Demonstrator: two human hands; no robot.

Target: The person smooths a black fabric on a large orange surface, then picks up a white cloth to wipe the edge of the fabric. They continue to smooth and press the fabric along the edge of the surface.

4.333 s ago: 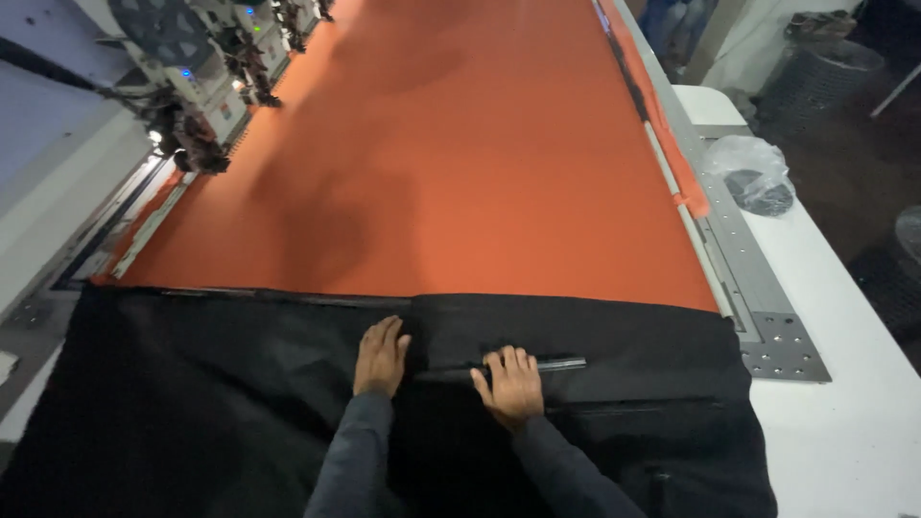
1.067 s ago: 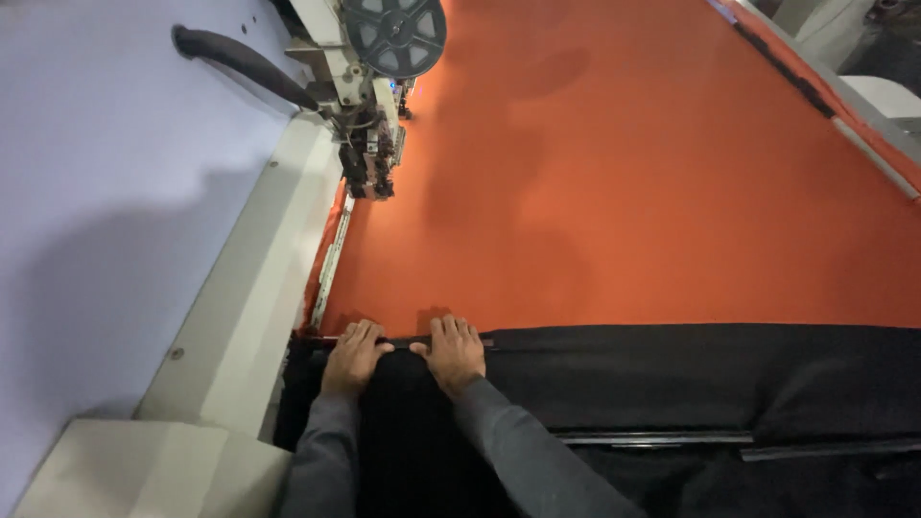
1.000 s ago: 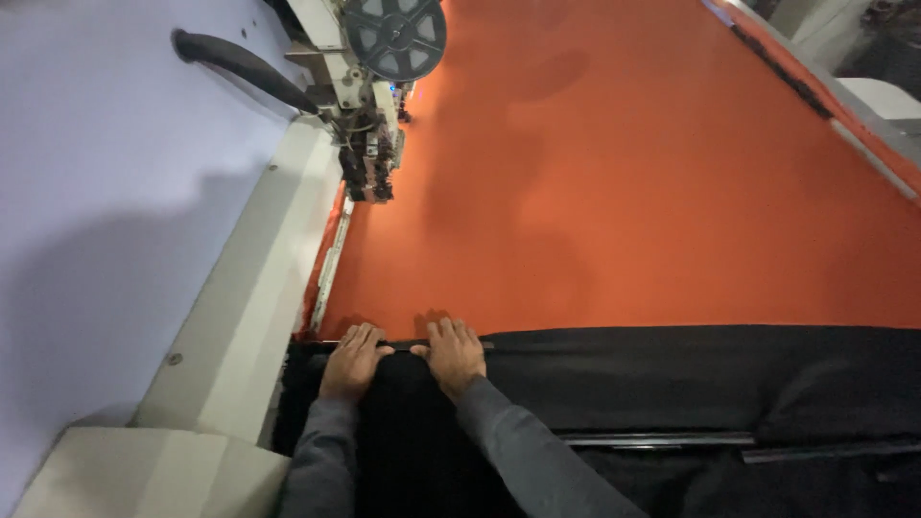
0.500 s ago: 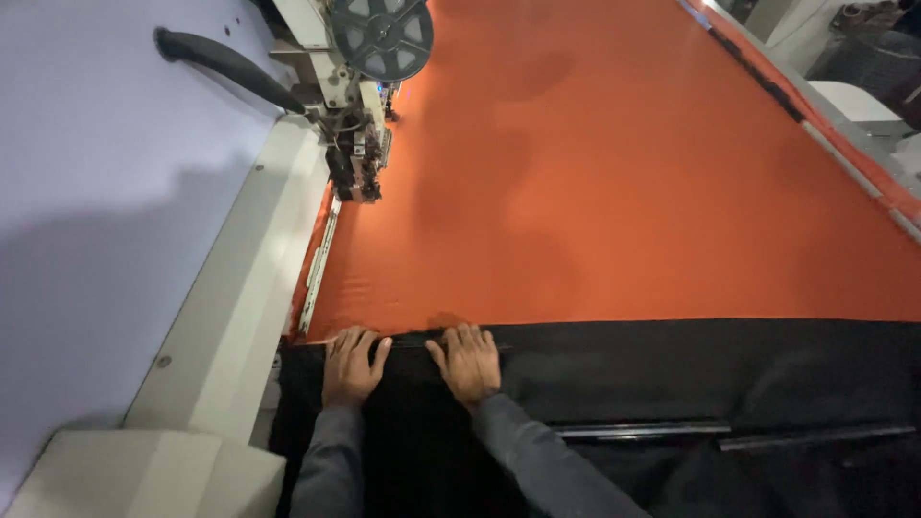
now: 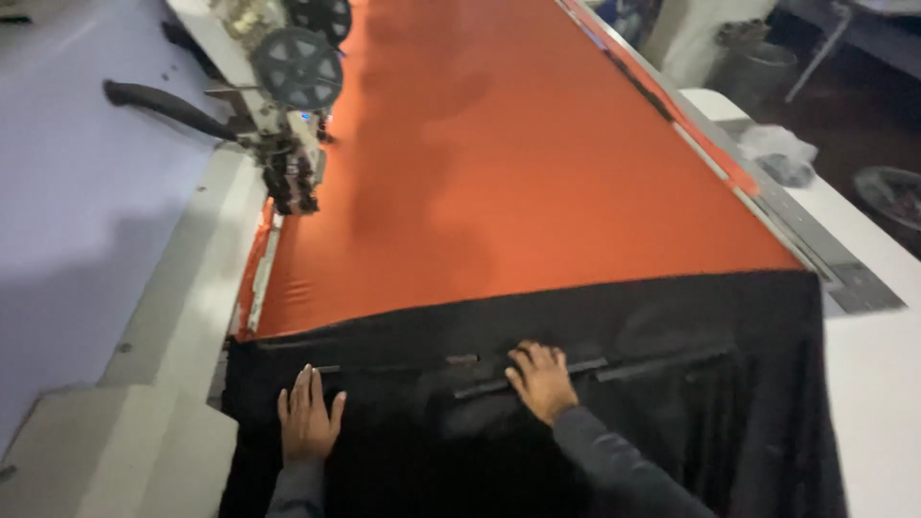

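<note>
A wide sheet of black fabric (image 5: 672,326) lies across the near end of a long table, over orange fabric (image 5: 499,163) that runs away from me. My left hand (image 5: 309,418) rests flat on the black fabric near its left edge, fingers spread. My right hand (image 5: 542,379) presses down on the black fabric at the middle, its fingers on a thin dark bar (image 5: 585,369) that lies crosswise. Neither hand grips anything.
An embroidery machine head (image 5: 288,115) with dark round wheels stands over the orange fabric's left edge. A pale machine housing (image 5: 115,288) runs along the left. At the right lie a metal rail (image 5: 825,264), a white tabletop with a crumpled plastic bag (image 5: 777,153), and bins beyond.
My hands have moved apart: the right hand slid right along the black fabric onto the bar, the left stayed near the left edge. The view swung right and pulled back.
</note>
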